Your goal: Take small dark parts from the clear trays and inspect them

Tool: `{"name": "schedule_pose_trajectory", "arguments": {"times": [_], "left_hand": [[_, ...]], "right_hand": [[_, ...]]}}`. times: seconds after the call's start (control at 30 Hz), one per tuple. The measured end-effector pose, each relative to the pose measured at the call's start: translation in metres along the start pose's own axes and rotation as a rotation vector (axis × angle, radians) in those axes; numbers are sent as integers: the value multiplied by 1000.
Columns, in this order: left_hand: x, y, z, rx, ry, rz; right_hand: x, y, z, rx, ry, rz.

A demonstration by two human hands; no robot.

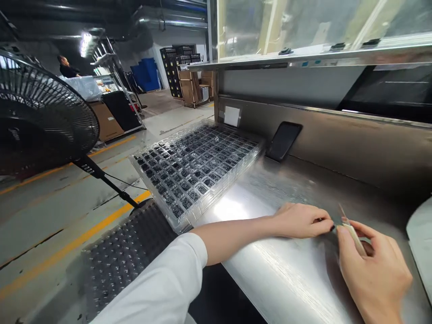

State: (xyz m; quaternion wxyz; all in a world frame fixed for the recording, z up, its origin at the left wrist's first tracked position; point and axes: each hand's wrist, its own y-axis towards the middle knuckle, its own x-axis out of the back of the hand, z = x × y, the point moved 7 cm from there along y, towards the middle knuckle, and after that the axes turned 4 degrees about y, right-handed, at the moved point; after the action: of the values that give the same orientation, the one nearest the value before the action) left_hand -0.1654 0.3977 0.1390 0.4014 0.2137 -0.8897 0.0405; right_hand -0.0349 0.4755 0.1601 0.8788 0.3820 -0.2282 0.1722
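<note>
My right hand (374,265) is closed round the pale handle of a craft knife (353,237), whose thin blade points up and away. Just left of it, my left hand (303,220) pinches a small black part (332,228) between thumb and fingertips. Most of that part is hidden by the fingers, so its shape cannot be made out. Both hands are close together above the metal worktop (283,265). Farther left, a clear plastic tray (202,198) holds many small black parts in its pockets.
A dark phone (284,140) leans at the worktop's back wall. To the left stand a black fan (43,112) and a dark studded tray (124,256) low down. A glass-fronted shelf (303,63) runs above the worktop. A person (67,68) is at a far bench.
</note>
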Motion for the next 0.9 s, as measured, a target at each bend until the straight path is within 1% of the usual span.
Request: {"name": "schedule_pose_trajectory", "arguments": {"times": [0.07, 0.13, 0.23, 0.3, 0.43, 0.53, 0.67, 0.77, 0.9], "left_hand": [[-2, 1, 5, 57, -201, -24], [-8, 0, 9, 128, -493, -20], [-22, -1, 4, 171, -947, 85], [-25, -2, 0, 180, -1111, 141], [-20, -3, -1, 208, -1181, 171], [-18, -2, 0, 222, -1176, 171], [-21, -1, -1, 231, -1139, 206], [-25, -2, -4, 244, -1123, 244], [-23, -3, -6, 195, -1089, 217]], "right_hand": [[1, -1, 1, 9, 33, -4], [0, -3, -1, 0, 94, 15], [-1, -5, -5, -17, 171, 50], [0, -6, -5, 10, 194, 43], [1, -7, 0, 111, 231, 38], [-2, -7, 3, 135, 234, 56], [-2, -7, -5, 84, 240, 29], [-2, -7, -16, -2, 250, 19], [0, -8, -23, -117, 193, 35]]}}
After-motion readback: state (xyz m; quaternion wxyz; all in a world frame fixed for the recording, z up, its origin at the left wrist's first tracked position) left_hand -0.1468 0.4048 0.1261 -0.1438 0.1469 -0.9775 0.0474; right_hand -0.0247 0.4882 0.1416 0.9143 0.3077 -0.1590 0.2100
